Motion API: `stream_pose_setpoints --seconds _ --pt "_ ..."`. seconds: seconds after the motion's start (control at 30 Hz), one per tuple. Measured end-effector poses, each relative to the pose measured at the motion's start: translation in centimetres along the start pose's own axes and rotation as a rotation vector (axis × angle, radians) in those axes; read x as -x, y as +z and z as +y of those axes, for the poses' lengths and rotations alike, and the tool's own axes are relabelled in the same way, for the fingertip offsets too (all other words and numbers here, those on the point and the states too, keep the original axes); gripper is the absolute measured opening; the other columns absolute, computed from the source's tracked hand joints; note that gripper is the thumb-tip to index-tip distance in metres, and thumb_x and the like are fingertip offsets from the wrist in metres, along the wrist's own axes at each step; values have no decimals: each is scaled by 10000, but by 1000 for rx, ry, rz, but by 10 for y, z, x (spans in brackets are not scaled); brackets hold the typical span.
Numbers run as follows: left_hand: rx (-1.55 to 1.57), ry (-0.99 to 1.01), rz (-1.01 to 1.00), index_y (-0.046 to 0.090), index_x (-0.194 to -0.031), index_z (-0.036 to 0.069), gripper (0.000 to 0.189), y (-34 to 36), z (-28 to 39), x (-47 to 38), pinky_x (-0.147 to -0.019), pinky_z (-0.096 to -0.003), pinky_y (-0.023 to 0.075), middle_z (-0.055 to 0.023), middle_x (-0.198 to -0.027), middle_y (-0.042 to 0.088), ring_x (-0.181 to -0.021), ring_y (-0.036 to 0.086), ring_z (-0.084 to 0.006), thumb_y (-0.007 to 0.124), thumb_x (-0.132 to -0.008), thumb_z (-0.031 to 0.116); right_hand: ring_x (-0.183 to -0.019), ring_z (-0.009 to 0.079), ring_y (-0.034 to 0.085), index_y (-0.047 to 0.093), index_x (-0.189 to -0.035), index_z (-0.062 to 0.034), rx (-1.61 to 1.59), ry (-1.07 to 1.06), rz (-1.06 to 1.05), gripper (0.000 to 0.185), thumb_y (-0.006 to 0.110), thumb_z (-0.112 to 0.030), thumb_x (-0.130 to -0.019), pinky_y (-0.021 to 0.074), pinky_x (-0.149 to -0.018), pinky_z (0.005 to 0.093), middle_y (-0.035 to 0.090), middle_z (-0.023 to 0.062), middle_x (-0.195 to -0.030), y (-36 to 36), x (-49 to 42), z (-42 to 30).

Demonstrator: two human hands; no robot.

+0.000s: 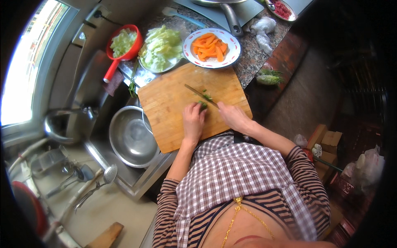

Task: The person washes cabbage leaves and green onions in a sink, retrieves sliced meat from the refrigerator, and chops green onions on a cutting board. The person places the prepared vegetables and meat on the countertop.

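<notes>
My right hand (234, 117) grips the handle of a kitchen knife (198, 93), whose blade points up and to the left across a wooden cutting board (167, 105). Under the curled fingers of my left hand (194, 119) is a small bunch of green vegetable (202, 104), perhaps scallion, pressed to the board just left of the blade. Cut green pieces (207, 95) lie on the knife's far side. Most of the knife handle is hidden in my fist.
Beyond the board stand an enamel plate of sliced orange vegetable (234, 57), a heap of cabbage leaves (162, 46) and a red strainer (138, 37). A steel basin (133, 139) sits in the sink at left, below a faucet (59, 124). A pan handle (232, 21) juts over the counter.
</notes>
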State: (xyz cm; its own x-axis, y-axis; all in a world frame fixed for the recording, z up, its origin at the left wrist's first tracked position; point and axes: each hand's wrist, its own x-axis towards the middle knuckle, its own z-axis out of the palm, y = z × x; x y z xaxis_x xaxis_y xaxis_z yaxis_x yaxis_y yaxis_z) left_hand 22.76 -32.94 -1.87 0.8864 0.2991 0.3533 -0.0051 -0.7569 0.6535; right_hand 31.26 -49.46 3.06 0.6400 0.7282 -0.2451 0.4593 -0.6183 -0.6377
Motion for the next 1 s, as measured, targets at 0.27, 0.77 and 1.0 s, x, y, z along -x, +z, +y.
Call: stream_pose_setpoints --seconds 0.27,0.77,1.0 --pt "-8 9 -37 601 -956 3 233 1 -9 8 -808 -415 459 -157 -993 589 -933 555 -351 646 -731 -36 -766 453 622 449 -1000 -18 168 -22 -129 173 480 -23 -830 491 -652 547 635 244 -836 -15 40 -5" --pt "34 -32 11 591 -968 5 242 -8 -2 15 -812 -402 460 -154 -1046 581 -960 555 -338 687 -745 -1 -708 447 600 441 -957 -11 -3 -29 -53 102 497 -68 -893 456 -593 530 598 238 -716 -4 16 2" --pt "-66 9 -27 596 -953 22 217 -7 -11 19 -801 -419 447 -146 -991 592 -942 558 -336 666 -749 -2 -716 447 612 447 -987 -25 199 -65 -142 168 483 -11 -824 476 -607 540 625 225 -776 -12 42 -3"
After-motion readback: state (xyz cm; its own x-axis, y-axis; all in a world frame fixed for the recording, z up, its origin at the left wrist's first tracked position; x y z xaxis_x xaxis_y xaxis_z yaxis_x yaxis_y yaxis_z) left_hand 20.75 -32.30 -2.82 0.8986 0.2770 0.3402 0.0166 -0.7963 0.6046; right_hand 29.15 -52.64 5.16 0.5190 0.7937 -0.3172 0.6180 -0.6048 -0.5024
